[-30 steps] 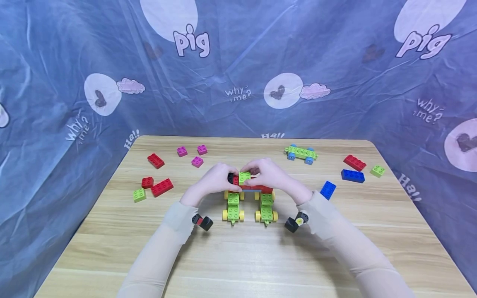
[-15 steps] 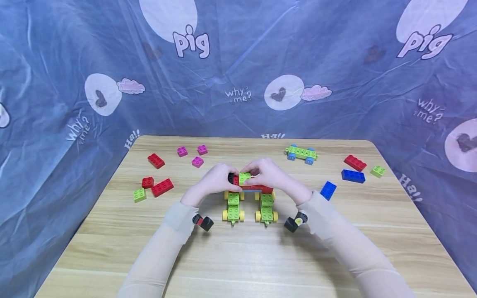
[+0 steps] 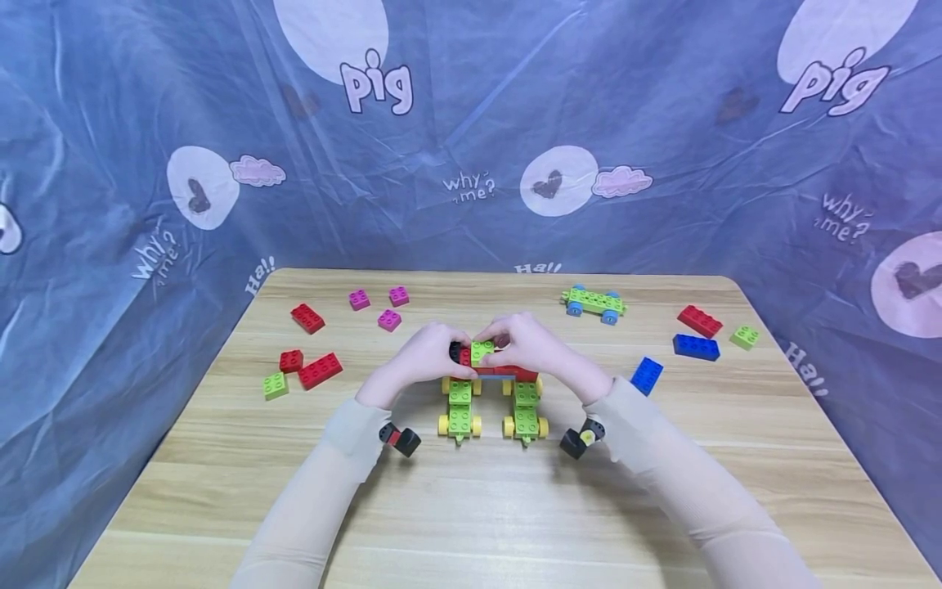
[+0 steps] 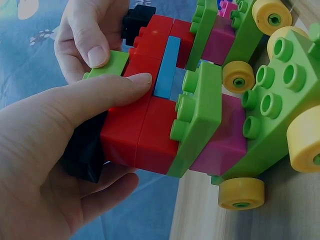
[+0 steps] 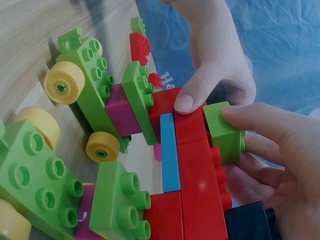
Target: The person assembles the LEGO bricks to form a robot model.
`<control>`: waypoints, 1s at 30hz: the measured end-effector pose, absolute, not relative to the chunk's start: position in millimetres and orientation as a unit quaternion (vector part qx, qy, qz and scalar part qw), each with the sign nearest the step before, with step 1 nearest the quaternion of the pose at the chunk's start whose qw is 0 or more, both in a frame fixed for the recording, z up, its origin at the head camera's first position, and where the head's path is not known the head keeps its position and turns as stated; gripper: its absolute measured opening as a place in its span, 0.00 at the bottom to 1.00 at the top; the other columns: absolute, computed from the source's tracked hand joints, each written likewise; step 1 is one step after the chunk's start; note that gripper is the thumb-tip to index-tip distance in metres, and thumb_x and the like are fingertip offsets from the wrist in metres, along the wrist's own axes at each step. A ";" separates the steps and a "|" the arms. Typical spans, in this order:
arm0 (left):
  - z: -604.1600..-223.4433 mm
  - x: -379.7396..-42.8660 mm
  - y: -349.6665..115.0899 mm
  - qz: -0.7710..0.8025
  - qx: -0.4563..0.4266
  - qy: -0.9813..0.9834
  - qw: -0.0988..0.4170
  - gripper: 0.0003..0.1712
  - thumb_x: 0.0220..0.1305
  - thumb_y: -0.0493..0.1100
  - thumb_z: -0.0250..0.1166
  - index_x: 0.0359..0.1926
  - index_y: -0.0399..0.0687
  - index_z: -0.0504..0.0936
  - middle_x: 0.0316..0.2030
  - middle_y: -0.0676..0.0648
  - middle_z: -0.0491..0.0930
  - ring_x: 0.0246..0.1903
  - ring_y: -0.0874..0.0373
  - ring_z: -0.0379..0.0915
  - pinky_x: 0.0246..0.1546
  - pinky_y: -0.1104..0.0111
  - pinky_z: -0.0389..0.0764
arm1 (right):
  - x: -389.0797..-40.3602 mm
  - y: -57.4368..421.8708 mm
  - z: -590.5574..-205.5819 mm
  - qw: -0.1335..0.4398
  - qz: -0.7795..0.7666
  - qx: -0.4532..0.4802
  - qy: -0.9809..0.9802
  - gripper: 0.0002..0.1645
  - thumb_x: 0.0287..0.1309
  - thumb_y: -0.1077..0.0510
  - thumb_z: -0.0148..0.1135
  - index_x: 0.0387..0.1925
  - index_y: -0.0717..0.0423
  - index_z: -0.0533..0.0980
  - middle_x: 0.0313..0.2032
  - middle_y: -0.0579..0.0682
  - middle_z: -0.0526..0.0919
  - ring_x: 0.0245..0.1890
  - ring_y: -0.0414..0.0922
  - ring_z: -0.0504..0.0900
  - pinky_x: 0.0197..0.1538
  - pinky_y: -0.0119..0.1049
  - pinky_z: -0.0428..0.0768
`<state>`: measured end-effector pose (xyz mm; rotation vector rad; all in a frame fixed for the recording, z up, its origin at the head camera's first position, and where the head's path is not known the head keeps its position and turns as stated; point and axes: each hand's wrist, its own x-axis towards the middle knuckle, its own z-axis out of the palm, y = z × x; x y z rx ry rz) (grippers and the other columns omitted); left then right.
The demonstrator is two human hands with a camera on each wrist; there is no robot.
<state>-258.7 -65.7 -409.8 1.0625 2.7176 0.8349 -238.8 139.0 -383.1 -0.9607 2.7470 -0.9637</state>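
A toy-brick build stands mid-table on two lime green wheeled bases (image 3: 459, 421) with yellow wheels. Purple bricks (image 4: 220, 137) and green bricks (image 5: 120, 200) carry a row of red bricks (image 5: 202, 185) with a blue strip (image 5: 170, 152) along it. My left hand (image 3: 430, 352) grips the left end, its thumb on a red brick and its fingers round a black brick (image 4: 87, 147). On top, my right hand (image 3: 533, 348) pinches a small green brick (image 3: 482, 352) against the red row. Another black brick (image 5: 247, 221) sits at the right end.
Red bricks (image 3: 320, 370), a green brick (image 3: 275, 385) and pink bricks (image 3: 390, 320) lie on the left. To the right are blue bricks (image 3: 696, 347), a red brick (image 3: 700, 321), a green brick (image 3: 745, 337) and a green car base (image 3: 594, 303) with blue wheels.
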 end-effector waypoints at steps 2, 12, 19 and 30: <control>-410.1 -258.9 -65.5 0.274 0.348 0.895 0.053 0.22 0.46 0.51 0.76 0.41 0.44 0.85 0.28 0.53 0.83 0.24 0.64 0.71 0.26 0.74 0.71 | -239.5 139.0 -383.8 0.037 -0.315 -0.313 0.895 0.19 0.49 0.60 0.71 0.45 0.61 0.83 0.40 0.55 0.86 0.38 0.47 0.84 0.44 0.35 0.84; -410.2 -258.8 -65.5 0.285 0.341 0.894 0.056 0.23 0.45 0.50 0.77 0.42 0.43 0.85 0.30 0.52 0.84 0.25 0.64 0.72 0.26 0.74 0.72 | -241.0 138.5 -383.6 0.042 -0.319 -0.306 0.896 0.20 0.47 0.60 0.73 0.45 0.60 0.84 0.39 0.54 0.85 0.36 0.45 0.83 0.42 0.34 0.83; -409.5 -258.2 -66.5 0.290 0.343 0.892 0.056 0.23 0.45 0.50 0.77 0.42 0.43 0.86 0.30 0.52 0.84 0.24 0.65 0.73 0.26 0.74 0.73 | -241.0 138.0 -383.5 0.043 -0.311 -0.318 0.895 0.19 0.49 0.60 0.71 0.46 0.61 0.83 0.38 0.54 0.85 0.37 0.45 0.83 0.42 0.34 0.83; -411.6 -258.1 -66.2 0.294 0.347 0.889 0.055 0.22 0.45 0.49 0.77 0.41 0.44 0.86 0.28 0.53 0.84 0.23 0.65 0.72 0.25 0.75 0.73 | -241.4 138.0 -384.9 0.053 -0.319 -0.293 0.900 0.20 0.47 0.58 0.73 0.45 0.60 0.84 0.39 0.53 0.85 0.35 0.44 0.82 0.39 0.34 0.82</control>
